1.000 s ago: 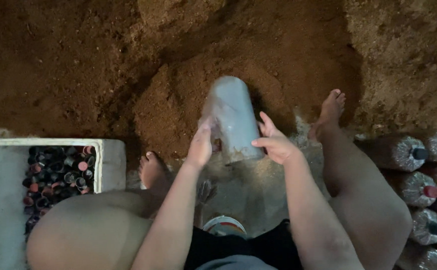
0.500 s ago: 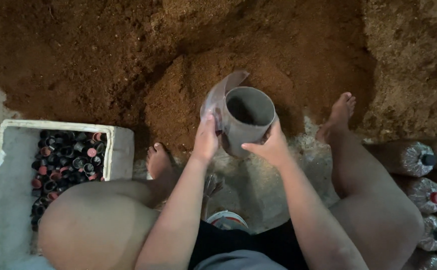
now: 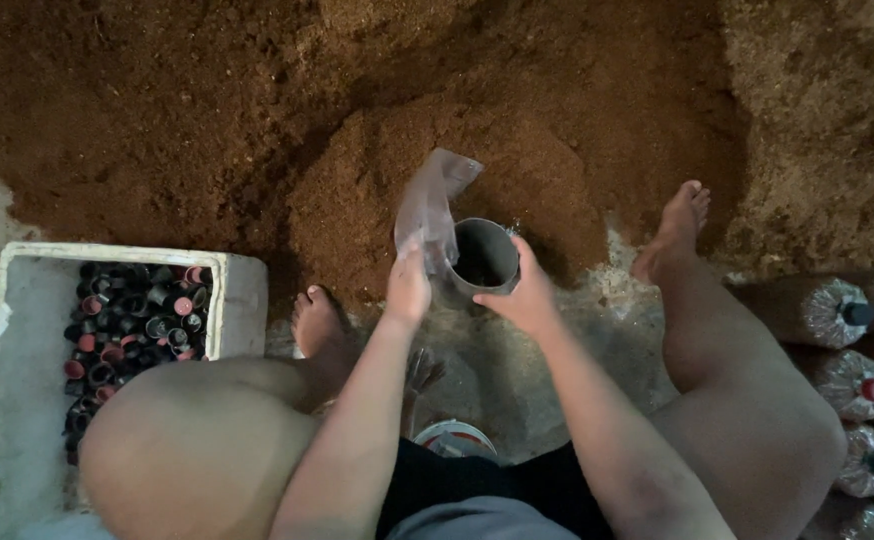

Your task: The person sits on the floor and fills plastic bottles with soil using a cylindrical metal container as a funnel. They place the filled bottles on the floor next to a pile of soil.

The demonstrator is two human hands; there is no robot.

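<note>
**Both hands meet at the mouth of the clear bag**

Directly ahead of the seated person, between the two bare feet, a clear plastic bag point(image 3: 435, 205) stands held open over a short grey cylinder point(image 3: 484, 262), at the near foot of the brown sawdust heap point(image 3: 437, 160). The cylinder's mouth faces up and slightly toward the camera, its inside dark, so its long axis runs roughly upright, leaning a little toward the person. The loose top of the bag rises up and to the left of the mouth, away from the body and toward the heap.

The left hand point(image 3: 409, 288) is closed on the bag's film at the left rim, fingers pressed together on the plastic. The right hand point(image 3: 525, 298) cups the right wall of the cylinder, thumb over the rim and fingers curled round the far side. Both hands touch the same thing from opposite sides; neither is clearly nearer.

Left of the person's knee a white foam box point(image 3: 242, 290) holds a mass of black and red bottle caps point(image 3: 132, 325). At the right edge of view lie packed bags with capped necks point(image 3: 827, 315), well apart from the hands. The sawdust begins just beyond the cylinder's far side.
</note>
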